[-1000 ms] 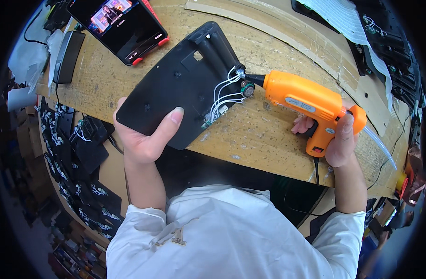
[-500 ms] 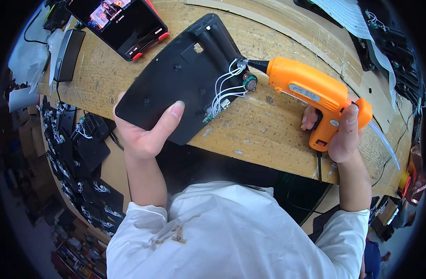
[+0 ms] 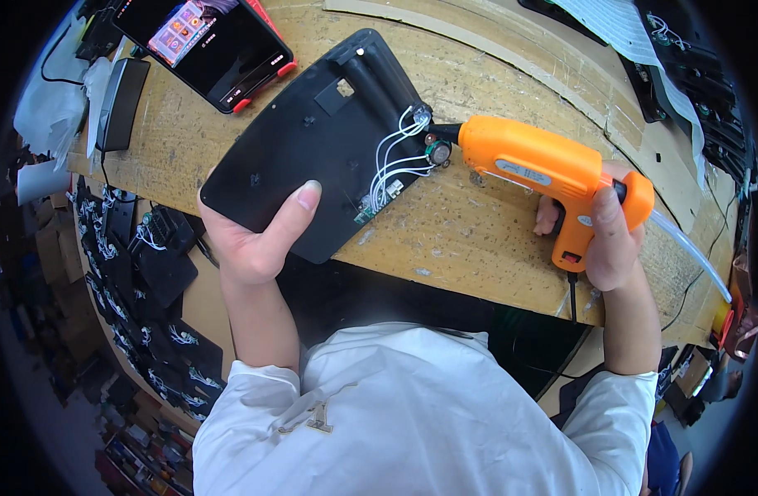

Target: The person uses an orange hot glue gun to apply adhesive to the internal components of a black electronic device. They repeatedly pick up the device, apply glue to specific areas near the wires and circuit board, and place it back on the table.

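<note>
A black plastic panel (image 3: 288,174) is gripped by its near left corner in my left hand (image 3: 259,240), thumb on top and fingers hidden beneath. White wires (image 3: 380,161) run along its right side from a small green circuit board (image 3: 377,202) to a round component (image 3: 437,152) and a spot at the far right edge. My right hand (image 3: 612,240) is closed round the handle of an orange hot glue gun (image 3: 536,157). The gun's black nozzle (image 3: 445,132) points left, close to the panel's edge by the wires. A clear glue stick (image 3: 693,252) sticks out of its back.
A phone with a lit screen (image 3: 209,50) in a red holder stands at the far left of the wooden table (image 3: 470,231), beside a dark box-shaped device (image 3: 124,103). More black panels with wires (image 3: 160,331) lie at the left. Cardboard strips (image 3: 478,41) edge the back.
The glue gun has shifted slightly left and downward, its nozzle now lower along the panel's edge. The panel has tipped a little, and the phone screen's picture differs.
</note>
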The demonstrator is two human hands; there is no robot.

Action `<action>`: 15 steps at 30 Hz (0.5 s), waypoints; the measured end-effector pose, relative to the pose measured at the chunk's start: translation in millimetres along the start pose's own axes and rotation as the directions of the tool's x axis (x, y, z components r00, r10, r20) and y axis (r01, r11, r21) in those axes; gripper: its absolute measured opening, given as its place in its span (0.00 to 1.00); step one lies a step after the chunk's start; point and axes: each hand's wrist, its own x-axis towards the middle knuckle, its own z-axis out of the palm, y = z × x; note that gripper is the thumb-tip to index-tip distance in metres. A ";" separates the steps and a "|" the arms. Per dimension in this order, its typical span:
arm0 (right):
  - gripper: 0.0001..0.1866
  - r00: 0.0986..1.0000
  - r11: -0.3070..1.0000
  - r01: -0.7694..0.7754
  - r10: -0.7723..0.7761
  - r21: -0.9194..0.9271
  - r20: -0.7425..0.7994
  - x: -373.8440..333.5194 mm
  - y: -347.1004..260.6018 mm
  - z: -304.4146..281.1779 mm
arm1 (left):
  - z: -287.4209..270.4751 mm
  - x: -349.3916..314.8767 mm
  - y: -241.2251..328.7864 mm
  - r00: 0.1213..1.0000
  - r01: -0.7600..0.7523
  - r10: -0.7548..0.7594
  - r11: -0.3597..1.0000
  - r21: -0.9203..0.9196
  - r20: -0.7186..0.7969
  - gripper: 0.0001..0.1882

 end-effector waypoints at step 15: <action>0.37 0.989 0.989 0.147 -0.147 0.009 -0.016 0.1 20.9 2.3 | 0.1 14.4 -6.7 0.999 -0.031 0.034 0.993 -0.112 0.024 0.34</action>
